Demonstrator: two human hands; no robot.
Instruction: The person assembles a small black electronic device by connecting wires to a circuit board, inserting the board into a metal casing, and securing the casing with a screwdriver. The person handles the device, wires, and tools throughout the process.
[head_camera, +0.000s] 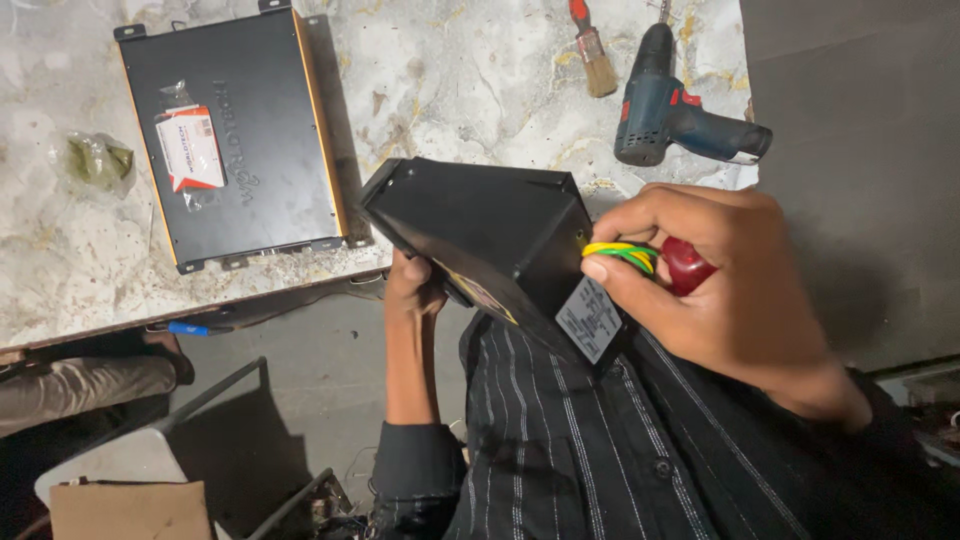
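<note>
A black metal box (480, 225) is tilted up against my chest, with a grey label on its near end. From below, my left hand (412, 288) grips its lower left edge. My right hand (715, 275) is closed around a red-handled tool (686, 265) at the box's right end. The thumb presses a bundle of yellow and green wires (622, 253) that comes out of the box there. The tool's tip is hidden by my fingers.
A flat black case (240, 140) with orange edges lies on the marble tabletop (450, 70), a small bagged packet (190, 150) on top. A blue cordless drill (670, 110) and a paintbrush (592, 50) lie at the back right. A green bagged item (98, 160) sits left.
</note>
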